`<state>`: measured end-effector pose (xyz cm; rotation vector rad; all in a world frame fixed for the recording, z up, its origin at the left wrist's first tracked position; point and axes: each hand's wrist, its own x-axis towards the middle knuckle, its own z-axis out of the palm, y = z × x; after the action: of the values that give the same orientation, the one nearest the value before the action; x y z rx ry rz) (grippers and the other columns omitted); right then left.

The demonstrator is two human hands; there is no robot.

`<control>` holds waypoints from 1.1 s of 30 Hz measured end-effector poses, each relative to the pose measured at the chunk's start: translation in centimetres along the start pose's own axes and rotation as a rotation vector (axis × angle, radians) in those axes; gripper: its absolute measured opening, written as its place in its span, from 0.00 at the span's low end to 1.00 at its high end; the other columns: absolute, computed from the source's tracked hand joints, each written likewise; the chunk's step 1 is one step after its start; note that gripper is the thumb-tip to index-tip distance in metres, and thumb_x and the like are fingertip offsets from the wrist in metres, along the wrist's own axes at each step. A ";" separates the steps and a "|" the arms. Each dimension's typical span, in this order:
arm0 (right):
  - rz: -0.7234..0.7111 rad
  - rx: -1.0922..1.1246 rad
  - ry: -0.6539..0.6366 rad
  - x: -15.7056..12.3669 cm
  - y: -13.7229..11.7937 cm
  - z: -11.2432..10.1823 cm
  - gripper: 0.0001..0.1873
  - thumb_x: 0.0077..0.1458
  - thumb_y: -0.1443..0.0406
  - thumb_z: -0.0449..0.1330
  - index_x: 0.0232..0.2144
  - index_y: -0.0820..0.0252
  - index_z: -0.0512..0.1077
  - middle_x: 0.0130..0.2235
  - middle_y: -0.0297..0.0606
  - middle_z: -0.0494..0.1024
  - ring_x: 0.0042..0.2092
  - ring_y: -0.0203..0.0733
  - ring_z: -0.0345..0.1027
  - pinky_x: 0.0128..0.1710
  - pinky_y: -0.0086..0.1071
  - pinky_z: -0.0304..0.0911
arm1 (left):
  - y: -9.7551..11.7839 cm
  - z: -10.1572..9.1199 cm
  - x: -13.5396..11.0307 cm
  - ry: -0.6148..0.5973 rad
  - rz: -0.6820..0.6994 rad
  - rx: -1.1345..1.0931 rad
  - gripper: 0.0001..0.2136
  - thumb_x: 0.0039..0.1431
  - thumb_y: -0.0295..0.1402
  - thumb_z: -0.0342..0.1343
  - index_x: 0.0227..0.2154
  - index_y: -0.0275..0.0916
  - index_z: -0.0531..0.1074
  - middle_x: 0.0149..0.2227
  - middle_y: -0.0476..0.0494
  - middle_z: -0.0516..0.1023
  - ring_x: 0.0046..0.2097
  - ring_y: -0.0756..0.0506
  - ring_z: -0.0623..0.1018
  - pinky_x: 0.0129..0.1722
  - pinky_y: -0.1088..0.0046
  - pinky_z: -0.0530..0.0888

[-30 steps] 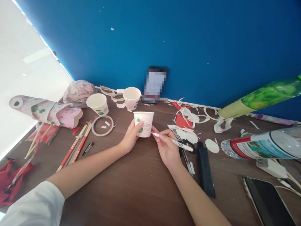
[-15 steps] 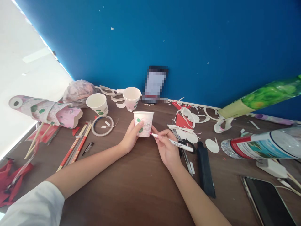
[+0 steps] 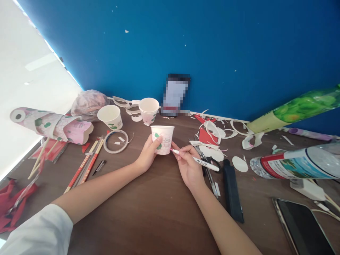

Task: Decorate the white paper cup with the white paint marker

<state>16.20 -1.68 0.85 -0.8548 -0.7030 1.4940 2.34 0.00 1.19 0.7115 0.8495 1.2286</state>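
My left hand (image 3: 148, 153) is closed round the left side of a paper cup (image 3: 165, 141) printed with green leaves and pale pink patterns, keeping it upright. In my right hand (image 3: 189, 166) is a white acrylic marker (image 3: 204, 163), its pink tip at the cup's lower right edge. Whether the tip touches the cup I cannot tell. Scissors (image 3: 215, 164) with black handles lie just right of my right hand, partly under the marker. Two further spots behind the held cup bear white paper cups, one at the left (image 3: 109, 117) and one nearer the middle (image 3: 148, 110).
A roll of tape (image 3: 104, 143) and chopsticks in red wrappers (image 3: 83, 169) lie left. Paper scraps (image 3: 212, 132) and a black pouch (image 3: 230, 189) are right, with a water bottle (image 3: 289, 163) and a phone (image 3: 302, 223) beyond. A blurred phone (image 3: 175, 94) leans on the blue wall.
Almost nothing differs. Both hands, the cup and the marker stay in nearly the same place, with only a very slight shift.
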 end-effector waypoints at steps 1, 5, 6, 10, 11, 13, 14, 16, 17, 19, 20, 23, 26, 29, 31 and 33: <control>0.002 0.000 0.005 0.0 0.0 0.0 0.07 0.42 0.68 0.64 0.18 0.53 0.70 0.15 0.26 0.67 0.46 0.46 0.75 0.62 0.48 0.53 | 0.0 0.0 0.0 0.002 0.002 -0.001 0.21 0.51 0.48 0.60 0.39 0.37 0.64 0.37 0.43 0.77 0.43 0.41 0.77 0.41 0.66 0.71; 0.010 -0.002 0.005 0.0 -0.1 0.1 0.08 0.41 0.69 0.64 0.18 0.53 0.69 0.15 0.26 0.66 0.46 0.46 0.75 0.62 0.48 0.53 | -0.1 -0.1 0.1 0.016 -0.011 -0.015 0.22 0.50 0.48 0.60 0.40 0.37 0.65 0.38 0.43 0.77 0.43 0.42 0.77 0.41 0.65 0.71; 0.010 0.004 -0.001 0.0 -0.1 0.1 0.08 0.41 0.69 0.64 0.18 0.54 0.69 0.15 0.26 0.66 0.46 0.46 0.75 0.62 0.48 0.53 | -0.1 -0.1 0.1 0.016 -0.011 -0.020 0.22 0.50 0.48 0.61 0.40 0.37 0.65 0.38 0.43 0.76 0.43 0.41 0.77 0.41 0.65 0.72; 0.010 0.030 -0.020 0.0 -0.2 0.1 0.07 0.43 0.67 0.64 0.18 0.54 0.70 0.15 0.26 0.67 0.42 0.44 0.76 0.62 0.48 0.54 | -0.4 -0.5 0.0 0.002 0.001 0.008 0.24 0.50 0.48 0.62 0.44 0.38 0.64 0.39 0.43 0.76 0.42 0.43 0.76 0.42 0.65 0.72; 0.004 0.033 -0.021 0.0 -0.2 0.0 0.07 0.43 0.67 0.64 0.19 0.53 0.71 0.15 0.26 0.67 0.40 0.43 0.76 0.62 0.48 0.54 | -0.4 -0.6 0.0 0.015 0.001 0.034 0.24 0.50 0.46 0.62 0.44 0.39 0.64 0.39 0.44 0.75 0.42 0.44 0.76 0.43 0.65 0.72; -0.014 0.037 -0.020 0.1 -0.2 -0.1 0.06 0.43 0.67 0.64 0.19 0.53 0.71 0.16 0.25 0.68 0.38 0.41 0.75 0.62 0.48 0.54 | -0.5 -0.8 -0.1 0.040 -0.003 0.089 0.23 0.50 0.44 0.63 0.45 0.39 0.65 0.40 0.44 0.75 0.42 0.45 0.75 0.43 0.66 0.71; -0.024 0.040 -0.020 0.1 -0.2 -0.1 0.06 0.43 0.67 0.64 0.20 0.53 0.71 0.16 0.25 0.69 0.37 0.40 0.75 0.63 0.49 0.54 | -0.5 -0.8 -0.1 0.035 -0.008 0.102 0.23 0.51 0.44 0.63 0.45 0.39 0.65 0.40 0.44 0.75 0.41 0.45 0.75 0.41 0.67 0.72; -0.034 0.040 -0.021 0.2 -0.1 -0.2 0.05 0.43 0.67 0.64 0.20 0.53 0.72 0.16 0.25 0.69 0.37 0.40 0.75 0.63 0.49 0.53 | -0.4 -0.7 -0.1 -0.012 -0.008 0.093 0.21 0.52 0.46 0.61 0.43 0.38 0.66 0.38 0.44 0.76 0.39 0.45 0.75 0.38 0.68 0.72; -0.034 0.036 -0.022 0.2 -0.1 -0.2 0.05 0.43 0.67 0.64 0.20 0.53 0.72 0.16 0.25 0.69 0.38 0.41 0.75 0.64 0.49 0.52 | -0.4 -0.6 -0.1 -0.041 -0.002 0.081 0.20 0.53 0.46 0.60 0.42 0.38 0.66 0.37 0.44 0.76 0.37 0.46 0.76 0.36 0.68 0.73; -0.030 0.022 -0.023 0.2 -0.1 -0.2 0.06 0.43 0.67 0.65 0.20 0.52 0.71 0.16 0.25 0.69 0.41 0.43 0.76 0.64 0.50 0.51 | -0.2 -0.4 0.0 -0.071 0.017 0.061 0.19 0.54 0.46 0.59 0.40 0.37 0.67 0.34 0.44 0.76 0.35 0.47 0.76 0.35 0.69 0.72; -0.027 0.013 -0.022 0.1 -0.1 -0.1 0.06 0.43 0.67 0.65 0.20 0.52 0.71 0.16 0.25 0.69 0.43 0.44 0.76 0.64 0.50 0.50 | -0.2 -0.3 0.0 -0.074 0.023 0.057 0.18 0.54 0.46 0.58 0.40 0.37 0.67 0.33 0.45 0.77 0.34 0.47 0.76 0.35 0.70 0.72; -0.034 -0.004 -0.014 0.1 -0.1 0.0 0.06 0.42 0.67 0.65 0.20 0.53 0.71 0.15 0.25 0.68 0.44 0.45 0.76 0.64 0.50 0.50 | -0.2 -0.3 0.0 -0.067 0.024 0.052 0.17 0.55 0.46 0.58 0.39 0.37 0.67 0.32 0.45 0.77 0.34 0.47 0.76 0.36 0.70 0.72; -0.044 -0.014 -0.012 0.0 -0.1 0.0 0.07 0.42 0.67 0.65 0.19 0.53 0.71 0.15 0.25 0.68 0.41 0.43 0.76 0.64 0.50 0.50 | -0.2 -0.2 0.0 -0.040 0.010 0.046 0.19 0.53 0.46 0.59 0.39 0.37 0.67 0.33 0.45 0.77 0.34 0.46 0.76 0.36 0.68 0.72; -0.048 -0.017 -0.011 0.1 0.0 0.0 0.07 0.42 0.67 0.65 0.19 0.54 0.70 0.15 0.24 0.68 0.37 0.40 0.76 0.65 0.50 0.50 | -0.2 -0.2 -0.1 -0.003 0.000 0.048 0.20 0.52 0.46 0.60 0.40 0.37 0.66 0.34 0.45 0.76 0.35 0.46 0.76 0.36 0.68 0.72; -0.051 -0.019 -0.014 0.1 0.0 0.0 0.07 0.43 0.68 0.65 0.20 0.54 0.70 0.15 0.23 0.68 0.35 0.39 0.75 0.65 0.50 0.49 | -0.3 -0.2 -0.1 -0.009 0.007 0.057 0.20 0.52 0.46 0.60 0.40 0.36 0.67 0.34 0.45 0.76 0.36 0.46 0.76 0.37 0.69 0.72; -0.056 -0.022 -0.018 0.2 0.1 0.0 0.07 0.43 0.68 0.65 0.20 0.54 0.70 0.16 0.23 0.68 0.33 0.37 0.74 0.65 0.50 0.49 | -0.3 -0.4 0.0 -0.020 0.014 0.065 0.19 0.53 0.46 0.59 0.41 0.36 0.66 0.35 0.45 0.76 0.36 0.47 0.75 0.38 0.69 0.72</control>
<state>16.17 -1.50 0.75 -0.8329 -0.7525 1.4479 2.20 -0.07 0.73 0.7821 0.8722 1.2093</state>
